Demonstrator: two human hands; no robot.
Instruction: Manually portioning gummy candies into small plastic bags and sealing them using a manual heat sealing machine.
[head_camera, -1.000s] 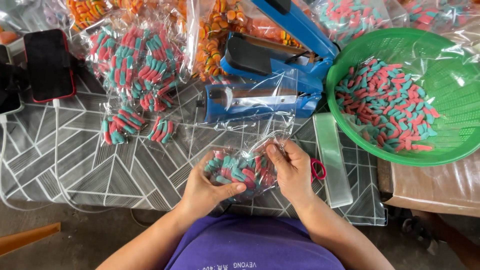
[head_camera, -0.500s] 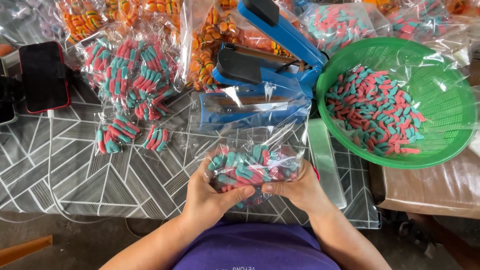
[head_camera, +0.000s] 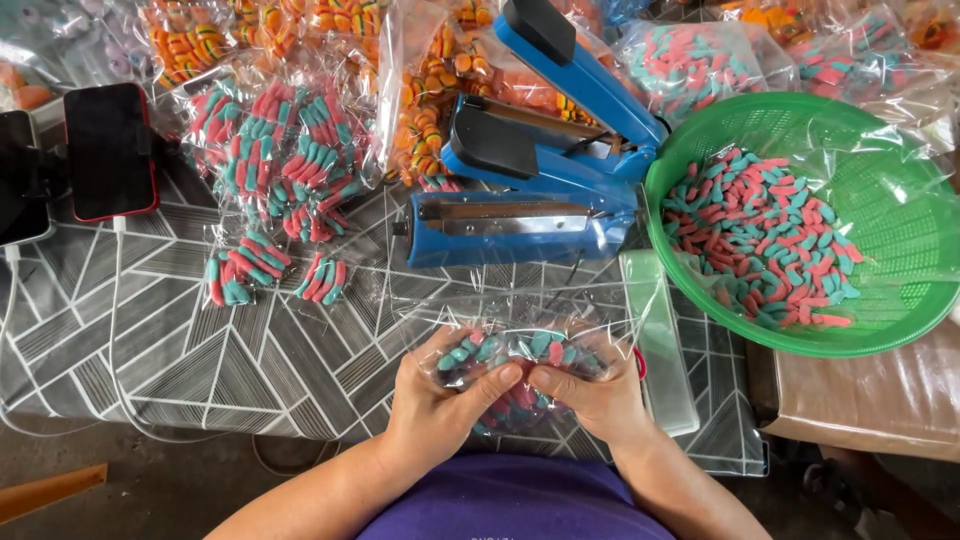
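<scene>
1. Head view: a clear plastic bag (head_camera: 520, 375) of red and teal gummy candies is being held near the front edge of the table (head_camera: 200, 350), just in front of the person's purple-clad torso.
2. The bag is being gripped by both hands from its two sides: the left hand (head_camera: 440, 400) is being closed around its left part, with the thumb being laid over the top, and the right hand (head_camera: 595, 400) is being closed around its right part.
3. The thumbs of the two hands are being brought almost tip to tip over the middle of the bag.
4. The open upper part of the bag is being left loose, rising toward a blue heat sealer (head_camera: 530, 190) that is standing just behind it on the table.
5. The arm of the sealer is being kept raised, with its bar lying exposed.
6. A green plastic basket (head_camera: 890, 200), lined with clear film and half filled with the same red and teal candies, is being kept to the right of the sealer.
7. Filled bags of red and teal candies (head_camera: 280, 170) are being piled to the left of the sealer, and bags of orange candies (head_camera: 430, 110) are being stacked behind them.
8. Two phones are being propped at the far left edge, the red-cased phone (head_camera: 110, 150) being connected to a white cable (head_camera: 115, 330).
</scene>
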